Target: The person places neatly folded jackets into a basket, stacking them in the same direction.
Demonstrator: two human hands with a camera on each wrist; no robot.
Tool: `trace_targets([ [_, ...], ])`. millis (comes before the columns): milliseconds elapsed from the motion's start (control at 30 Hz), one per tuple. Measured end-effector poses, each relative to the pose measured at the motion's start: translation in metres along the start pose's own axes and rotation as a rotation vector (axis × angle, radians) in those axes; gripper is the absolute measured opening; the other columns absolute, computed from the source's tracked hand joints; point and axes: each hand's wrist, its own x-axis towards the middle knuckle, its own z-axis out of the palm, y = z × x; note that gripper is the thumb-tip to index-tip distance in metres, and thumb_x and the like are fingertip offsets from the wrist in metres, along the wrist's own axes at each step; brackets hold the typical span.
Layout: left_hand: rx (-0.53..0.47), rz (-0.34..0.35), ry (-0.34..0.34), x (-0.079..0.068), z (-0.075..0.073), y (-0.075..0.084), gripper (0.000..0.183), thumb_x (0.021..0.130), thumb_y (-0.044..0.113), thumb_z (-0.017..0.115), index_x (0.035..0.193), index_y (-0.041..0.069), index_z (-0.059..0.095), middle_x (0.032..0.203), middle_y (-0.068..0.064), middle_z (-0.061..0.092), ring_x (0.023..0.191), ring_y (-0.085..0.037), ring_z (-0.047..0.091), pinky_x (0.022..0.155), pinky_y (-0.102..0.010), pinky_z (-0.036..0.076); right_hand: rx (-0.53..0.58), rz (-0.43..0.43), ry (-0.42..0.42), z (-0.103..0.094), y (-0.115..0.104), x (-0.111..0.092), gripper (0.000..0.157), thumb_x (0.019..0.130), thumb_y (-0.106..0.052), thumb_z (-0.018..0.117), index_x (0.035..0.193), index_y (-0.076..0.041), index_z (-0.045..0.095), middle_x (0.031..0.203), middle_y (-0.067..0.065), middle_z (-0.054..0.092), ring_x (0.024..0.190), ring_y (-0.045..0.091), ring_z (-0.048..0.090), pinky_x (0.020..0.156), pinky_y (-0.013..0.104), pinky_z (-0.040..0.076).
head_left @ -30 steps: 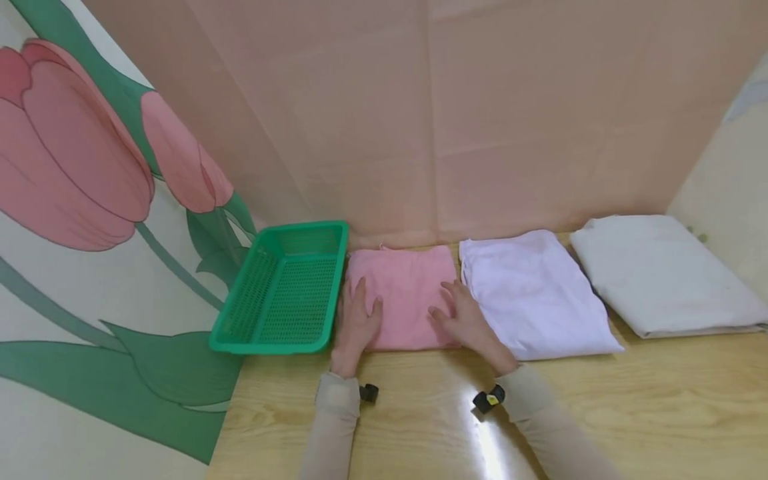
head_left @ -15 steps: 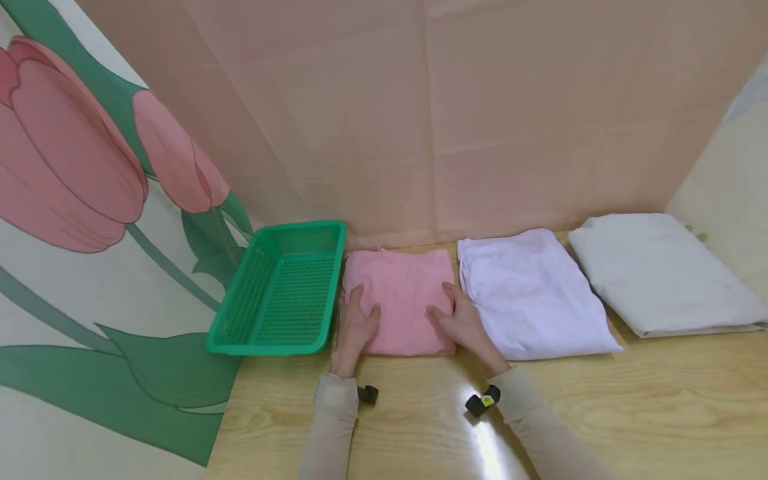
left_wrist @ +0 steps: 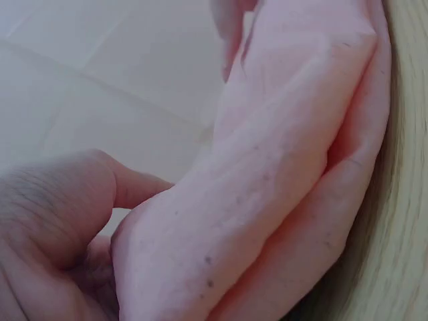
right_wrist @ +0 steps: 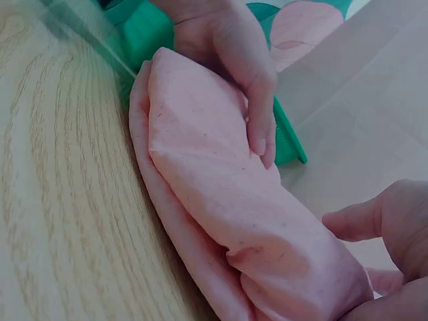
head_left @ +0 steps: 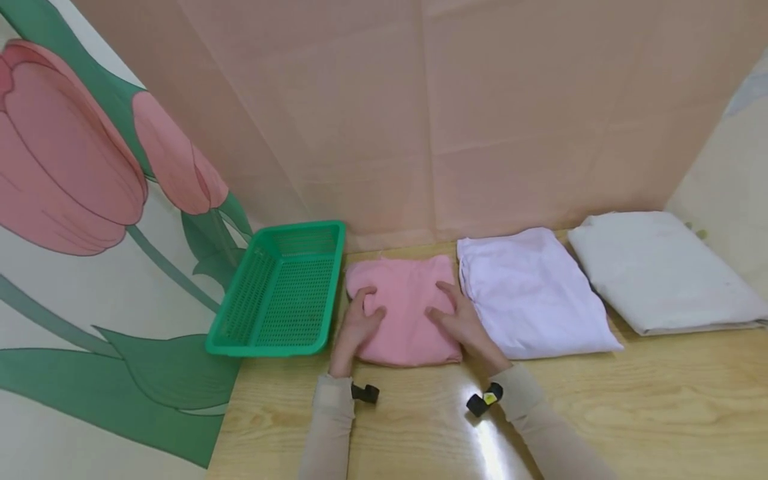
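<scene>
A folded pink cloth (head_left: 403, 303) lies on the wooden table, directly in front of the person. My left hand (head_left: 360, 327) grips its left side, thumb on top and fingers around the edge. On the opposite side my right hand (head_left: 463, 323) holds the cloth the same way. In the left wrist view, the left hand (left_wrist: 53, 227) has its thumb over the bulging fabric, whose layers show along the front edge. The right wrist view has the right hand (right_wrist: 401, 247) at the near end of the bundle. Fingertips beneath the cloth are hidden.
Close to the left hand stands a green plastic basket (head_left: 336, 293) with perforated sides. To the right lie a folded lavender cloth (head_left: 534, 293) and a larger folded whitish cloth (head_left: 666, 273). A pinkish-brown sheet (head_left: 432, 120) hangs behind, and a tulip-painted wall (head_left: 150, 293) borders the left.
Both hands have tightened on the pink cloth's sides. It has shifted slightly toward the person, baring some table behind it, and it bunches up more between the hands.
</scene>
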Motion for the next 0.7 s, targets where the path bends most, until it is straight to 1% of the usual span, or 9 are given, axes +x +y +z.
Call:
trace_targets([
  [67,-0.058,0.022,-0.015,0.000,-0.001,0.002,0.051,0.099,0.016,0.071,0.147,0.009,0.056,0.159,-0.021,0.052,0.152,-0.043,0.041,0.124,-0.063,0.032,0.013,-0.008,-0.007,0.000,0.001,0.000,0.073,0.099,-0.016,0.071,0.164,-0.010,0.039,0.170,0.022,0.035,0.159,0.041,0.027,0.130,0.059,0.019],
  [167,-0.109,0.037,-0.015,-0.001,0.000,0.003,0.052,0.097,0.011,0.071,0.147,0.008,0.057,0.158,-0.022,0.053,0.153,-0.043,0.040,0.126,-0.064,0.029,0.063,-0.019,-0.031,-0.001,0.001,0.002,0.076,0.098,-0.012,0.071,0.166,-0.011,0.037,0.173,0.020,0.032,0.160,0.041,0.024,0.131,0.060,0.017],
  [300,-0.160,0.032,-0.035,-0.001,0.001,0.003,0.053,0.097,0.007,0.068,0.149,0.009,0.056,0.162,-0.020,0.048,0.156,-0.041,0.035,0.127,-0.066,0.024,0.144,0.002,-0.097,-0.004,0.001,0.001,0.081,0.096,-0.007,0.072,0.168,-0.016,0.035,0.175,0.019,0.025,0.161,0.040,0.019,0.131,0.061,0.013],
  [367,-0.186,0.034,-0.051,-0.001,0.002,0.003,0.054,0.098,0.005,0.067,0.150,0.009,0.055,0.164,-0.020,0.045,0.158,-0.040,0.032,0.127,-0.066,0.022,0.180,0.020,-0.127,-0.005,0.002,0.000,0.083,0.096,-0.005,0.072,0.168,-0.018,0.034,0.176,0.020,0.023,0.160,0.039,0.019,0.131,0.061,0.013],
  [433,-0.212,0.035,-0.064,-0.002,0.002,0.003,0.055,0.097,0.003,0.066,0.151,0.009,0.054,0.165,-0.020,0.043,0.159,-0.039,0.029,0.128,-0.065,0.020,0.206,0.027,-0.150,-0.006,0.002,-0.002,0.084,0.096,-0.004,0.071,0.169,-0.019,0.033,0.176,0.022,0.021,0.158,0.040,0.020,0.130,0.062,0.014],
  [567,-0.263,0.043,-0.072,-0.004,0.001,0.008,0.058,0.095,-0.002,0.065,0.151,0.007,0.053,0.166,-0.021,0.041,0.158,-0.040,0.027,0.128,-0.066,0.018,0.244,0.030,-0.162,-0.010,0.000,-0.002,0.086,0.095,0.000,0.070,0.169,-0.019,0.032,0.175,0.023,0.020,0.153,0.039,0.025,0.129,0.060,0.018],
  [700,-0.301,0.030,-0.064,-0.005,0.000,0.013,0.062,0.093,-0.004,0.066,0.153,0.010,0.052,0.166,-0.022,0.039,0.155,-0.041,0.030,0.127,-0.067,0.021,0.263,0.027,-0.166,-0.016,-0.005,-0.004,0.088,0.093,0.004,0.069,0.170,-0.020,0.031,0.175,0.022,0.021,0.149,0.038,0.028,0.126,0.057,0.023],
])
